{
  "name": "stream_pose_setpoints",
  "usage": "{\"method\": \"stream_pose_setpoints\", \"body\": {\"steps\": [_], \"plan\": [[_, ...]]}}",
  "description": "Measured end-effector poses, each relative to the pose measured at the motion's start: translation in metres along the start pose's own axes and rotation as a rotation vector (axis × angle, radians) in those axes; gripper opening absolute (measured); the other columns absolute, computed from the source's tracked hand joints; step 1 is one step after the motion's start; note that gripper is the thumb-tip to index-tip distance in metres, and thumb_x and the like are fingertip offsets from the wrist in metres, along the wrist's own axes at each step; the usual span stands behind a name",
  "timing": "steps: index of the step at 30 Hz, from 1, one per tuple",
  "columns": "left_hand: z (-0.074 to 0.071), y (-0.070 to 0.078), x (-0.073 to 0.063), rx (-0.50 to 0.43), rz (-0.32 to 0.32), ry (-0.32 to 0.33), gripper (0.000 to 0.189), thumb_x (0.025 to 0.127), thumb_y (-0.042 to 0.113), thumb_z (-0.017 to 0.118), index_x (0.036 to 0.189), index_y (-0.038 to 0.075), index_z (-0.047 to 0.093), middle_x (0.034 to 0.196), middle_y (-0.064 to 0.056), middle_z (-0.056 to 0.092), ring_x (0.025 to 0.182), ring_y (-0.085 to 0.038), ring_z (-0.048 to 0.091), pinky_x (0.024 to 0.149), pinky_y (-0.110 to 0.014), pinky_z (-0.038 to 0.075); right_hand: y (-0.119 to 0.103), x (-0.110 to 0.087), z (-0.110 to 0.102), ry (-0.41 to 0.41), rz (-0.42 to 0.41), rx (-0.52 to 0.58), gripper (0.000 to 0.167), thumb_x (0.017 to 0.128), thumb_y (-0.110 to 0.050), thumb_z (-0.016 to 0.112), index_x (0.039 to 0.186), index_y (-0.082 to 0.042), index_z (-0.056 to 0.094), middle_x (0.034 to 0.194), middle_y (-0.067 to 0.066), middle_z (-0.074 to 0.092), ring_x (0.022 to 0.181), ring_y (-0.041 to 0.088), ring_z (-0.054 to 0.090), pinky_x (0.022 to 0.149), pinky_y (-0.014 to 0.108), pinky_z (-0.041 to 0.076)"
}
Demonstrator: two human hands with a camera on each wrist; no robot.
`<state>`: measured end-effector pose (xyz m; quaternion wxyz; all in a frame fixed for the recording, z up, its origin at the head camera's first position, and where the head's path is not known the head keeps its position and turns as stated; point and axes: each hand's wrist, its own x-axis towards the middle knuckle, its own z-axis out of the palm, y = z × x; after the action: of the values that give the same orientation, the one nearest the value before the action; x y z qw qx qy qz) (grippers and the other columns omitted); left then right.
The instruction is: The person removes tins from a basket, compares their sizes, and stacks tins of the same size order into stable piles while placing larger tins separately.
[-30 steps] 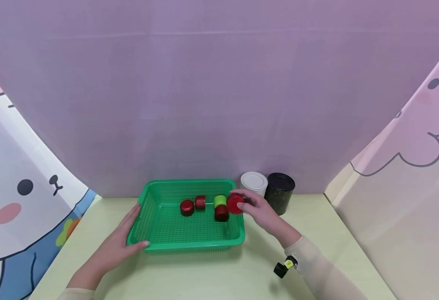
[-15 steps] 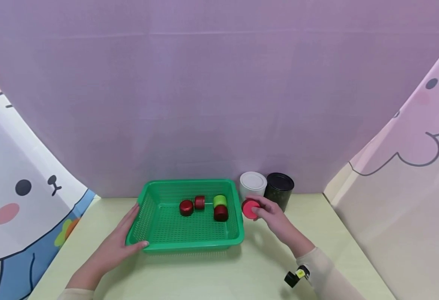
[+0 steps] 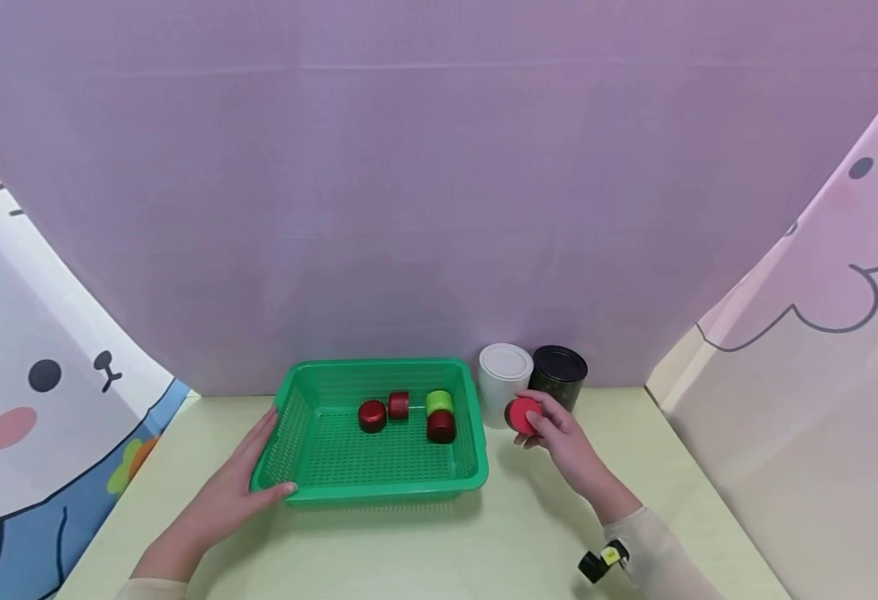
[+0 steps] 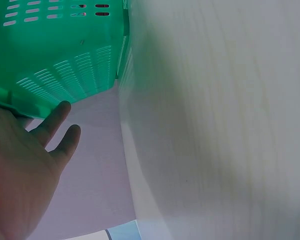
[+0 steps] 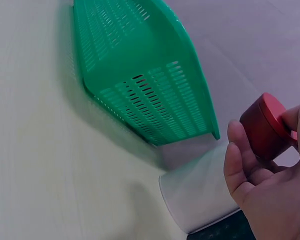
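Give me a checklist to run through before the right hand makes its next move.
1. Red jar secured: ok, pinched between thumb and fingers of the right hand.
2. Jar outside the green basket: ok, off its right side.
3. Basket steadied: ok, the left hand rests at its left end.
4. Space behind the jar free: not ok, the white canister stands there, the black canister beside it.
5. Canister lids on: ok, both.
6. Jar's contents: cannot tell, its walls are opaque.

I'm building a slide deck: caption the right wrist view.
Right hand holding a red cylindrical container near a green perforated basket and a white canister.
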<state>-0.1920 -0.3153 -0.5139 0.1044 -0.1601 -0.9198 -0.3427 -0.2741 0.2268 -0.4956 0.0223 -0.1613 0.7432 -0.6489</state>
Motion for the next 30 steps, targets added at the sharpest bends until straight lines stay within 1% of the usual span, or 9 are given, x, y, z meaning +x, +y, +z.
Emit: {"method": "stream_pose_setpoints", "body": {"steps": [2,5,6,9,14,18,23,27,30], "plan": [[0.001,-0.001,0.000,-0.002,-0.002,0.000,0.113,0.095,0.033,0.089,0.179,0.015,0.015,0.185,-0.013,0.014,0.163,-0.054,0.022,0.117,-0.077,0.030,0.001,-0.001,-0.001,0.013,0.017,0.004,0.040,0.117,-0.012,0.052,0.157,-0.006,0.054,0.129,0.024,0.062,0.095,0.031,0.075,0.087,0.034,0.063],[0.002,-0.002,0.001,0.006,-0.010,-0.005,0.113,0.096,0.034,0.089,0.179,0.016,0.015,0.185,-0.013,0.013,0.164,-0.053,0.022,0.119,-0.075,0.030,0.002,-0.002,-0.001,0.030,0.034,0.008,0.042,0.115,-0.011,0.058,0.157,-0.006,0.054,0.130,0.024,0.062,0.096,0.031,0.075,0.087,0.034,0.062],[0.002,-0.003,0.000,0.009,-0.012,-0.004,0.113,0.096,0.034,0.089,0.179,0.016,0.015,0.185,-0.013,0.013,0.164,-0.053,0.022,0.120,-0.072,0.029,0.003,-0.003,-0.001,0.035,0.040,0.006,0.044,0.114,-0.010,0.061,0.157,-0.005,0.053,0.130,0.024,0.062,0.096,0.030,0.074,0.086,0.033,0.062],[0.002,-0.003,0.001,0.013,-0.008,-0.005,0.113,0.096,0.034,0.088,0.179,0.015,0.015,0.185,-0.014,0.014,0.164,-0.053,0.022,0.120,-0.073,0.030,0.005,-0.003,-0.001,0.048,0.054,-0.010,0.054,0.108,-0.007,0.072,0.158,-0.005,0.051,0.130,0.023,0.062,0.097,0.028,0.073,0.085,0.033,0.061],[-0.001,0.000,0.002,-0.002,-0.003,-0.004,0.113,0.094,0.034,0.089,0.179,0.015,0.017,0.185,-0.015,0.015,0.163,-0.054,0.022,0.115,-0.080,0.032,0.011,-0.003,-0.001,0.065,0.052,-0.047,0.068,0.097,0.001,0.082,0.157,-0.005,0.051,0.138,0.022,0.062,0.107,0.026,0.069,0.086,0.031,0.061],[-0.001,0.000,0.002,-0.005,-0.007,-0.010,0.114,0.094,0.034,0.090,0.179,0.015,0.016,0.185,-0.012,0.014,0.164,-0.053,0.022,0.114,-0.080,0.033,0.014,-0.003,0.000,0.077,0.031,-0.060,0.068,0.094,0.005,0.083,0.154,-0.001,0.053,0.140,0.023,0.064,0.112,0.023,0.069,0.089,0.030,0.062],[0.000,-0.002,0.002,-0.002,-0.008,-0.010,0.114,0.094,0.034,0.090,0.179,0.015,0.016,0.185,-0.010,0.013,0.164,-0.053,0.022,0.116,-0.078,0.032,0.018,-0.004,0.000,0.074,0.014,-0.080,0.064,0.093,0.007,0.083,0.150,0.002,0.054,0.132,0.025,0.067,0.105,0.023,0.072,0.085,0.031,0.064],[0.000,-0.003,0.002,0.000,-0.006,-0.008,0.114,0.094,0.034,0.089,0.179,0.014,0.016,0.185,-0.011,0.013,0.164,-0.053,0.022,0.116,-0.078,0.032,0.024,-0.004,-0.002,0.057,-0.024,-0.155,0.062,0.092,0.006,0.084,0.148,0.002,0.057,0.128,0.024,0.067,0.102,0.024,0.072,0.085,0.030,0.064],[0.001,-0.003,0.002,0.001,-0.004,-0.006,0.114,0.095,0.034,0.089,0.179,0.014,0.015,0.185,-0.012,0.013,0.163,-0.054,0.022,0.116,-0.079,0.032,0.029,-0.004,-0.003,0.049,-0.069,-0.233,0.061,0.092,0.005,0.085,0.147,0.002,0.058,0.127,0.023,0.068,0.100,0.021,0.073,0.085,0.028,0.063]]}}
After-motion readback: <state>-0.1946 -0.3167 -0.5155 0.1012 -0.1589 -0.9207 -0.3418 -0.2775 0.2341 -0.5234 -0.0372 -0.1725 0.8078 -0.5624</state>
